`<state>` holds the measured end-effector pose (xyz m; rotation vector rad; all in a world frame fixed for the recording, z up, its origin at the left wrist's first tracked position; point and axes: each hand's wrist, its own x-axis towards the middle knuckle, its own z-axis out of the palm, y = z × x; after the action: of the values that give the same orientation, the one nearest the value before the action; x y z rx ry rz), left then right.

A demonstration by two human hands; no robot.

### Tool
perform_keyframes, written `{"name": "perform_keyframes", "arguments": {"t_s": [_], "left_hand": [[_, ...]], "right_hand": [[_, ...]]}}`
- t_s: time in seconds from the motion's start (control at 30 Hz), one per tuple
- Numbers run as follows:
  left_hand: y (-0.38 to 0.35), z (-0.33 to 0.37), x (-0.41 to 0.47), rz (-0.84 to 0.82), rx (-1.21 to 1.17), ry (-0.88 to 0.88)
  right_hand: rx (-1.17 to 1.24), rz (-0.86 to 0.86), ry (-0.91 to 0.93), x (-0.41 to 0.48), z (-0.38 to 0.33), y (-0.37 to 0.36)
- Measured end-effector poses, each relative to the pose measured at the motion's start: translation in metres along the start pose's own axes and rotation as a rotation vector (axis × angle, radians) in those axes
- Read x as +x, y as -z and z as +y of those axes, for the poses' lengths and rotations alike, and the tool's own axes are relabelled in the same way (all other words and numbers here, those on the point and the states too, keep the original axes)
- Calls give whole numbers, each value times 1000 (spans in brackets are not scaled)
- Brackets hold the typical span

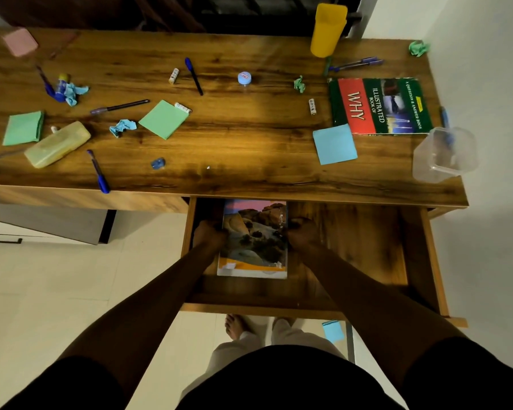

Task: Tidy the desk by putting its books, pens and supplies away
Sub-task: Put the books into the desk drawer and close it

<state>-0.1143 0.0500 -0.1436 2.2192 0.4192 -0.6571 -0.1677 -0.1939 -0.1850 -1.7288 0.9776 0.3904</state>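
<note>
Glossy book (253, 241) in wooden drawer (428, 261).
Held by left hand (209, 232) & right hand (304, 232), fingers curled on its sides; woodgrain table (249, 137) w/ square blue pad (334, 145) behind.

Landscape-cover book (253, 241) lies flat in the open drawer (353, 247), over on its left side, with the left hand (209, 232) and right hand (301, 232) gripping its two long edges. Up on the desk (249, 149), the green-and-red WHY book (379, 106) lies flat at the right, and a blue sticky pad (334, 144) touches its near-left corner. A green pad (164, 119) sits left of centre. The yellow pencil case (57, 144) lies closed and angled at the left. One blue pen (193, 75) lies far centre, and a second blue pen (99, 172) overhangs the near edge.
</note>
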Motion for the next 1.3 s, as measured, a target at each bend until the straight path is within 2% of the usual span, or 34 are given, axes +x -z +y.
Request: {"name": "perform_keyframes", "arguments": {"t_s": [0.4, 0.47, 0.63, 0.83, 1.0, 1.3], "left_hand": [[-2, 5, -16, -42, 49, -62], [-5, 10, -27, -13, 61, -130], [-11, 35, -60, 138, 85, -446], [-18, 102, -81, 79, -30, -608], [-32, 165, -68, 38, -16, -705], [-70, 287, -18, 36, 139, -880]], "right_hand": [[34, -34, 0, -15, -5, 3], [49, -51, -9, -21, -9, 7], [153, -44, 30, -48, -20, 33], [376, -124, 78, -91, -52, 92], [510, -24, 180, -94, -76, 130], [679, 118, 230, -52, -125, 196]]}}
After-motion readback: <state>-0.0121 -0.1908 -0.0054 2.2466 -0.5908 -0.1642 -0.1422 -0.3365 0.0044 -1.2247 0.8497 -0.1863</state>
